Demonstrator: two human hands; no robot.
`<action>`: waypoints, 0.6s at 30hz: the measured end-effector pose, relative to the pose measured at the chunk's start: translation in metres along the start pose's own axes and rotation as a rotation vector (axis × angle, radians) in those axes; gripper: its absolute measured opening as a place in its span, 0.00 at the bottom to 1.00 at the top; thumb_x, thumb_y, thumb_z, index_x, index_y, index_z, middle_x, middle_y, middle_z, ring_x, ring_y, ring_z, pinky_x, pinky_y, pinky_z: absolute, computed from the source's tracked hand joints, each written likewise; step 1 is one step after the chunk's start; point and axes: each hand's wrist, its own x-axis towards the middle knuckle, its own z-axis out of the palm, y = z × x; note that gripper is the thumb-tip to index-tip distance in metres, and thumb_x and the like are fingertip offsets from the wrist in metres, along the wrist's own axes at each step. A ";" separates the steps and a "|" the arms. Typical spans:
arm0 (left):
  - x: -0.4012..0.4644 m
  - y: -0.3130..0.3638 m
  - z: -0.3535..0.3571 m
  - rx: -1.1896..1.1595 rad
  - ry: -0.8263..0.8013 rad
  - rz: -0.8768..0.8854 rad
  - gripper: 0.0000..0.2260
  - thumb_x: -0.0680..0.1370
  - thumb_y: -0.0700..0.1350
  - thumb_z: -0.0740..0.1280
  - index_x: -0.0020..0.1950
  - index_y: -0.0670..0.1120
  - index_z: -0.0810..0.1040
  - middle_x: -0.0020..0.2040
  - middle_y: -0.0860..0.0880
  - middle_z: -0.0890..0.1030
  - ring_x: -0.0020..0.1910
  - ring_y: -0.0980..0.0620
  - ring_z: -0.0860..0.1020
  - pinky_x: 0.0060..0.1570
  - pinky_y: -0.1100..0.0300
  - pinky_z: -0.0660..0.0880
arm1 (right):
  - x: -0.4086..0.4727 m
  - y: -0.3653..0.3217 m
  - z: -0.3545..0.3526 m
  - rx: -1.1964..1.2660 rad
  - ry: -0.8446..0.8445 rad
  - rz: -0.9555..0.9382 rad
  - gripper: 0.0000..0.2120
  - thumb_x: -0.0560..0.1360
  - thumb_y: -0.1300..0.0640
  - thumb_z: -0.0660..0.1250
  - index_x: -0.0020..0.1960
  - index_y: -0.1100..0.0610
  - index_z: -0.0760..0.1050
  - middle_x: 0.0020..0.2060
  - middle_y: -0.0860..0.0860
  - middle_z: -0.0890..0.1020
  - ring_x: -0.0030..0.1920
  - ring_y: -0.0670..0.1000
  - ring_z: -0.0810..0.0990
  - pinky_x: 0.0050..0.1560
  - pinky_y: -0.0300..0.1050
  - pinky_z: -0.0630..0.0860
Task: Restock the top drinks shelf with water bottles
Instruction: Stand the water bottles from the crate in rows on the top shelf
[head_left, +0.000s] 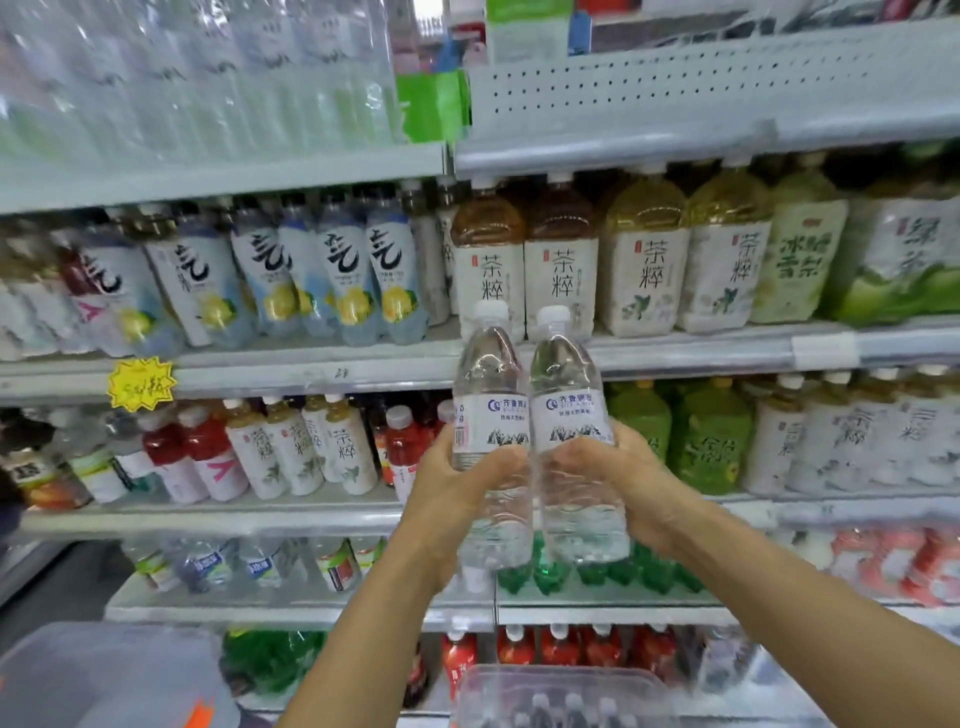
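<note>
Clear water bottles (488, 415) (569, 415) gripped one per hand (457, 483) (623, 478) (upright), tea bottles (561, 260) behind.

a shop: drinks shelves (311, 369), yellow price tag (141, 383)

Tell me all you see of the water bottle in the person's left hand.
The clear plastic water bottle with the white cap stands upright in front of the shelves, full, wearing a white label with blue print and a mountain drawing. The left hand grips its lower half. Its side touches the matching bottle held in the right hand.
</note>
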 end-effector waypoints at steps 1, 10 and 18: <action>0.002 0.012 -0.001 -0.004 0.004 0.030 0.28 0.65 0.54 0.79 0.63 0.56 0.76 0.51 0.57 0.86 0.48 0.60 0.83 0.46 0.60 0.76 | 0.003 -0.012 0.002 -0.016 0.004 -0.032 0.33 0.60 0.56 0.77 0.64 0.58 0.74 0.54 0.58 0.85 0.56 0.62 0.83 0.60 0.62 0.78; 0.049 0.103 -0.025 0.012 0.033 0.245 0.34 0.61 0.61 0.80 0.64 0.61 0.72 0.54 0.62 0.83 0.49 0.64 0.82 0.37 0.66 0.75 | 0.049 -0.125 0.027 -0.193 0.056 -0.298 0.25 0.66 0.51 0.74 0.62 0.55 0.77 0.53 0.53 0.86 0.56 0.57 0.83 0.62 0.60 0.76; 0.124 0.177 -0.081 0.021 0.197 0.410 0.11 0.74 0.48 0.74 0.55 0.55 0.77 0.39 0.60 0.85 0.35 0.65 0.82 0.26 0.70 0.74 | 0.112 -0.217 0.057 -0.215 0.132 -0.510 0.20 0.61 0.50 0.77 0.50 0.55 0.79 0.38 0.48 0.86 0.42 0.47 0.85 0.50 0.51 0.76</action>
